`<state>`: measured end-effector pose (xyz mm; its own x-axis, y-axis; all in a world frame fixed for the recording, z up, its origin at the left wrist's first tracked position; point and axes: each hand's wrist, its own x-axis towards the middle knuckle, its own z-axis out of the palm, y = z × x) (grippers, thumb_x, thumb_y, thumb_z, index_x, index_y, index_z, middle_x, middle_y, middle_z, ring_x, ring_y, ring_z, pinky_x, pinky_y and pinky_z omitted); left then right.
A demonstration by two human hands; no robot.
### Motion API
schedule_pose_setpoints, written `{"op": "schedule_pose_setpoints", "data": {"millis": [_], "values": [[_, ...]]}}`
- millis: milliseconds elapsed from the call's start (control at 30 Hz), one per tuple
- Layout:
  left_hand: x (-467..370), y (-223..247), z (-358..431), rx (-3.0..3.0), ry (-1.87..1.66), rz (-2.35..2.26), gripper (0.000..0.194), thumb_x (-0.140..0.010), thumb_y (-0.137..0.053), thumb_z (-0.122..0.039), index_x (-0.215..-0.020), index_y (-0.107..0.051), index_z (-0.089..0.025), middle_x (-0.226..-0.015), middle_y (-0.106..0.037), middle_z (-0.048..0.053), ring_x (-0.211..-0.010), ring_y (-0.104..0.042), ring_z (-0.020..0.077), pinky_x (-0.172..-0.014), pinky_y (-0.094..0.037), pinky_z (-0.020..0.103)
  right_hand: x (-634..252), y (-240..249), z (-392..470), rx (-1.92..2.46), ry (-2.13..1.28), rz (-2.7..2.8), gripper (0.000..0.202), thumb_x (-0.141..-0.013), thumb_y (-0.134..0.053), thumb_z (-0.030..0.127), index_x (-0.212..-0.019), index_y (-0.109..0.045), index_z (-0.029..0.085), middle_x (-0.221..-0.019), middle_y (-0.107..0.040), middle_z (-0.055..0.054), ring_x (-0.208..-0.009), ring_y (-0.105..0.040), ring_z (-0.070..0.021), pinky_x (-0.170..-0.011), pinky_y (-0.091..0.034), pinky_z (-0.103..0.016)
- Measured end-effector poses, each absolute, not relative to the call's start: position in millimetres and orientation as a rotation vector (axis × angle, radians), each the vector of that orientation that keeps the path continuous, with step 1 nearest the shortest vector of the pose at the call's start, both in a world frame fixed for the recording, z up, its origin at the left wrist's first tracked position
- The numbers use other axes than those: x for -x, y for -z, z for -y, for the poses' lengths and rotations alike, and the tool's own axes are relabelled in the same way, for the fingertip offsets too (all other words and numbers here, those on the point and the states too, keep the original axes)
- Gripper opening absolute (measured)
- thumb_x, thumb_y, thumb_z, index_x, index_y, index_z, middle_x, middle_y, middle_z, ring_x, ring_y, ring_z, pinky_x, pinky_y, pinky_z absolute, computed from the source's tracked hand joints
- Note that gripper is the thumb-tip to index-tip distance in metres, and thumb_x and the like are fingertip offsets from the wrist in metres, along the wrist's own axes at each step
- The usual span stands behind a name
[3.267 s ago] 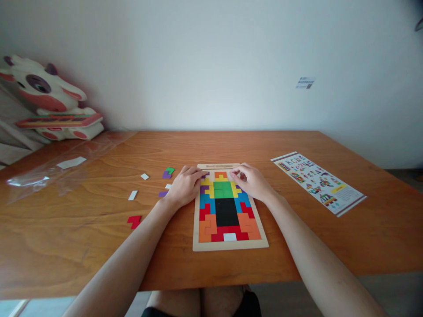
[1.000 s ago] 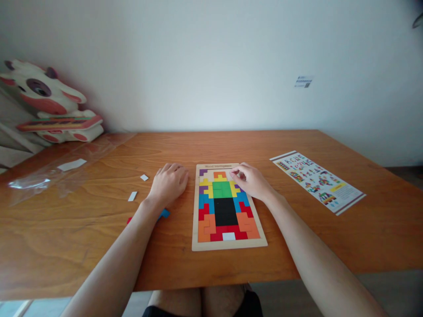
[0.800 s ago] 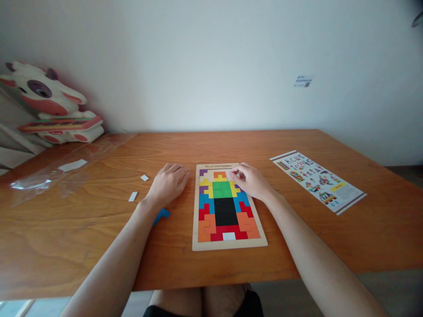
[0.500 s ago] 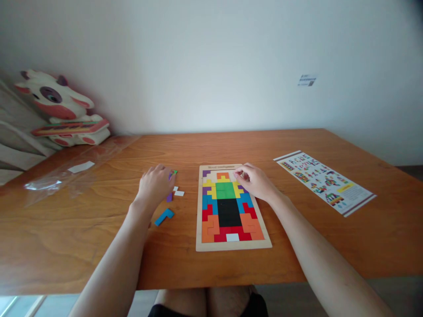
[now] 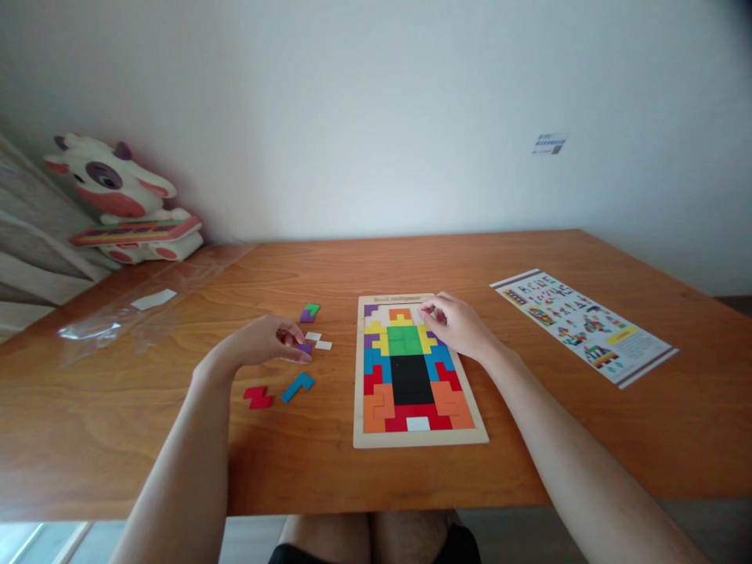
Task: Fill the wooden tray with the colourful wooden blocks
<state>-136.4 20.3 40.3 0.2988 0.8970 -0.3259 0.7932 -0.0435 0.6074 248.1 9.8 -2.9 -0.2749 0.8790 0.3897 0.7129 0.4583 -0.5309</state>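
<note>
My left hand (image 5: 273, 342) pinches a purple puzzle piece (image 5: 305, 348) at the table, thumb on the near side and fingers on the far side. Two white pieces (image 5: 322, 345) lie just right of its fingertips. My right hand (image 5: 451, 321) rests over the upper right edge of the wooden puzzle board (image 5: 359, 392), its thumb and fingers curled together; whatever they hold is hidden. Coloured pieces fill most of the board: a black block (image 5: 411, 380) in the middle, a green block (image 5: 404, 340) above it. Bare wood shows near the top.
Left of the board lie a blue piece (image 5: 298, 385), a red piece (image 5: 257, 397) and a green piece (image 5: 312, 309) against a purple one. A printed pattern sheet (image 5: 581, 325) lies to the right. Clear plastic wrapping (image 5: 94, 329) and a cow toy keyboard (image 5: 141, 235) are at left.
My left hand has come down and nearer, closing on the purple piece and uncovering the red piece and the green one. My right hand stays at the board's corner. The view has shifted slightly.
</note>
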Motion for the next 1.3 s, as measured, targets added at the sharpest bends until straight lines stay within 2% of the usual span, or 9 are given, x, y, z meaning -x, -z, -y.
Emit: {"op": "schedule_pose_setpoints", "data": {"millis": [200,433,567,667,733,800,900,1133,1300], "values": [[130.3,-46.3,-18.0,-1.852,-0.187,-1.520,0.034,-0.051,-0.082,-0.048,-0.070,-0.073,-0.022,-0.061,-0.067,-0.002,-0.058,-0.057,0.0154,-0.053,-0.036,0.022,-246.8,-0.2,-7.9,1.329,-0.355,2.057,0.013,-0.091,-0.055,0.026,-0.094,-0.067,0.020,-0.093,-0.065,-0.005,-0.067,-0.059,-0.0146,-0.067,-0.047,-0.031],[119.0,-47.0,-14.8,-1.817,-0.329,-1.395,0.026,-0.057,-0.082,-0.040,-0.066,-0.067,-0.020,-0.066,-0.071,-0.001,-0.064,-0.065,0.0170,-0.059,-0.046,0.025,-247.1,-0.1,-8.8,1.344,-0.354,2.024,0.014,-0.091,-0.056,0.027,-0.092,-0.067,0.019,-0.089,-0.065,-0.005,-0.066,-0.058,-0.0147,-0.067,-0.047,-0.031],[103.0,-48.0,-12.9,-1.752,-0.539,-1.284,0.032,-0.063,-0.082,-0.045,-0.074,-0.067,-0.019,-0.075,-0.075,0.002,-0.073,-0.070,0.0188,-0.070,-0.054,0.029,-241.5,-1.7,-7.3,1.300,-0.422,1.967,0.016,-0.091,-0.057,0.030,-0.092,-0.068,0.019,-0.089,-0.067,-0.005,-0.067,-0.059,-0.0147,-0.067,-0.048,-0.030],[81.1,-44.2,-8.3,-1.697,-0.655,-1.146,0.038,-0.070,-0.078,-0.051,-0.089,-0.071,-0.019,-0.088,-0.078,0.005,-0.085,-0.072,0.0219,-0.080,-0.056,0.035,-229.2,-6.5,-1.1,1.223,-0.565,1.919,0.019,-0.093,-0.057,0.036,-0.095,-0.068,0.021,-0.092,-0.070,-0.006,-0.072,-0.062,-0.0156,-0.068,-0.049,-0.030],[64.2,-37.7,-3.7,-1.673,-0.661,-1.033,0.038,-0.071,-0.078,-0.052,-0.091,-0.071,-0.019,-0.090,-0.078,0.006,-0.088,-0.073,0.0229,-0.083,-0.057,0.037,-219.2,-11.6,5.2,1.176,-0.693,1.917,0.022,-0.094,-0.056,0.039,-0.097,-0.068,0.022,-0.096,-0.072,-0.006,-0.078,-0.064,-0.0167,-0.069,-0.050,-0.030],[48.8,-29.0,0.9,-1.608,-0.759,-0.993,0.039,-0.069,-0.082,-0.046,-0.092,-0.068,-0.018,-0.086,-0.078,0.006,-0.082,-0.073,0.0214,-0.078,-0.058,0.035,-210.5,-16.7,11.7,1.128,-0.801,1.926,0.024,-0.094,-0.057,0.042,-0.099,-0.069,0.022,-0.097,-0.073,-0.006,-0.080,-0.065,-0.0166,-0.070,-0.051,-0.030],[32.2,-16.4,6.4,-1.585,-0.840,-0.991,0.035,-0.069,-0.084,-0.044,-0.082,-0.065,-0.017,-0.077,-0.076,0.005,-0.068,-0.070,0.0169,-0.066,-0.056,0.028,-202.7,-21.7,18.8,1.042,-0.933,1.962,0.025,-0.094,-0.057,0.045,-0.100,-0.069,0.023,-0.097,-0.073,-0.004,-0.084,-0.065,-0.0162,-0.074,-0.051,-0.030],[15.7,-8.0,15.0,-1.540,-0.962,-0.939,0.036,-0.078,-0.075,-0.051,-0.089,-0.075,-0.017,-0.087,-0.077,0.007,-0.075,-0.071,0.0176,-0.070,-0.057,0.028,-198.7,-18.3,20.2,1.065,-1.032,1.955,0.024,-0.090,-0.064,0.044,-0.098,-0.071,0.023,-0.091,-0.074,-0.003,-0.080,-0.066,-0.0173,-0.073,-0.053,-0.032],[15.0,-10.4,13.9,-1.541,-1.017,-0.968,0.041,-0.081,-0.070,-0.055,-0.097,-0.074,-0.017,-0.088,-0.075,0.006,-0.075,-0.068,0.0161,-0.068,-0.054,0.026,-205.2,-13.1,12.1,1.103,-1.104,1.756,0.028,-0.086,-0.067,0.047,-0.097,-0.069,0.021,-0.094,-0.075,-0.007,-0.078,-0.070,-0.0183,-0.076,-0.057,-0.035]]}}
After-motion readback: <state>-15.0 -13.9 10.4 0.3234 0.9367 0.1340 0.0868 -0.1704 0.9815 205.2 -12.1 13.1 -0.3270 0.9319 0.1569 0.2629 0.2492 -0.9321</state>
